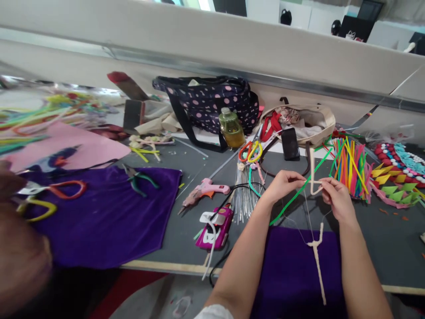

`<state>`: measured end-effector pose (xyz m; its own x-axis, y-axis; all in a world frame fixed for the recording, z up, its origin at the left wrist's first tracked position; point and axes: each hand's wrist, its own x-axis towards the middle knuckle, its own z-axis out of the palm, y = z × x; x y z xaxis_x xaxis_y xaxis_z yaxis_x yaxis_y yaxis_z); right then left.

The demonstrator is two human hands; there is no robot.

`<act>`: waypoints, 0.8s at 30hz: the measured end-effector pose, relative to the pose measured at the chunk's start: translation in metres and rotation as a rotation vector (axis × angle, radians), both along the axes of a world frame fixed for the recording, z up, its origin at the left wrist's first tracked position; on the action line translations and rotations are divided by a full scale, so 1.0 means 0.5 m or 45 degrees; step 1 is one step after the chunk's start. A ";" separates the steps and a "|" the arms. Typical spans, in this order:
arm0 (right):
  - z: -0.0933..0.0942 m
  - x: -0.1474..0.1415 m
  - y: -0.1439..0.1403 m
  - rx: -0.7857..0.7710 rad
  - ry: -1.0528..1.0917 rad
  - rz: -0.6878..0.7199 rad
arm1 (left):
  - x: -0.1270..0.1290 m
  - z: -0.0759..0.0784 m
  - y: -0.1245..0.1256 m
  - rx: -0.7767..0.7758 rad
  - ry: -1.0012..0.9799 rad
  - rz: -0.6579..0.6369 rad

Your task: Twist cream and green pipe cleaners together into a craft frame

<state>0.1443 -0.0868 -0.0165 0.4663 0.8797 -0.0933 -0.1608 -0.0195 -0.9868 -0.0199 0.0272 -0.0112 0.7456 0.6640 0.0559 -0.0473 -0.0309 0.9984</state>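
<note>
Cream pipe cleaner [312,177] is pinched at both sides: left hand [283,184] and right hand [335,199] clamp it w/ fingertips, above the purple cloth [292,266], a second cream piece [317,252] hanging below on thin wire. I judge: keep pinch points close to the bend, wire taut, twist slowly. No brand or writing is readable, incl. on the pink glue gun [207,188].

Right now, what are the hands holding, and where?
Both hands pinch a cream pipe cleaner: left hand and right hand at its bent lower end.
</note>
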 end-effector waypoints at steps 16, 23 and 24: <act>-0.018 0.006 0.003 0.033 0.044 0.018 | 0.009 0.006 -0.013 0.275 0.071 -0.011; -0.029 0.011 0.013 0.056 0.173 -0.082 | 0.009 -0.013 -0.005 -0.098 0.014 -0.107; -0.030 0.014 0.014 0.091 0.209 -0.153 | 0.010 -0.016 -0.003 -0.188 -0.023 -0.089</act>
<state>0.1513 -0.0796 -0.0313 0.5519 0.8258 -0.1161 -0.3163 0.0785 -0.9454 -0.0148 0.0258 -0.0194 0.7902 0.6124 -0.0248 -0.0620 0.1202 0.9908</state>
